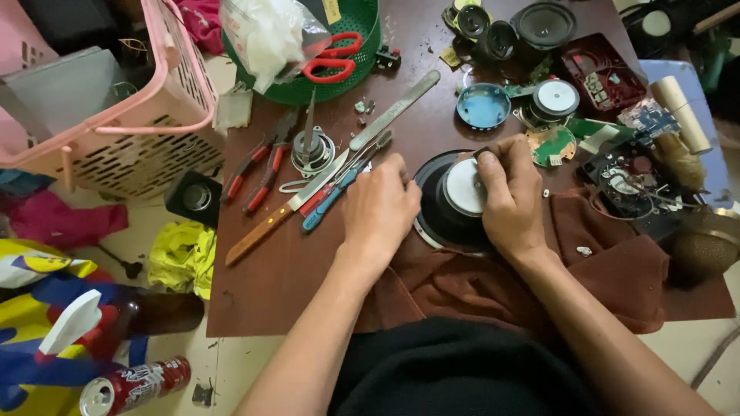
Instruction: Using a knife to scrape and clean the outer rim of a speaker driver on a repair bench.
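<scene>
A black loudspeaker [451, 202] with a round silver magnet lies face down on the brown table [277, 270], partly on a brown cloth [617, 262]. My right hand [510, 196] grips its right side, fingers curled over the magnet. My left hand [379, 208] rests closed against its left rim. Whether the left hand holds a small tool is hidden.
Left of my hands lie a wooden-handled knife [277, 219], red pliers [258, 169], a blue tool [335, 196] and a metal file [393, 112]. A green basket with red scissors [333, 60], a pink basket [139, 115], more speakers [543, 27] and circuit boards [551, 145] crowd the far side.
</scene>
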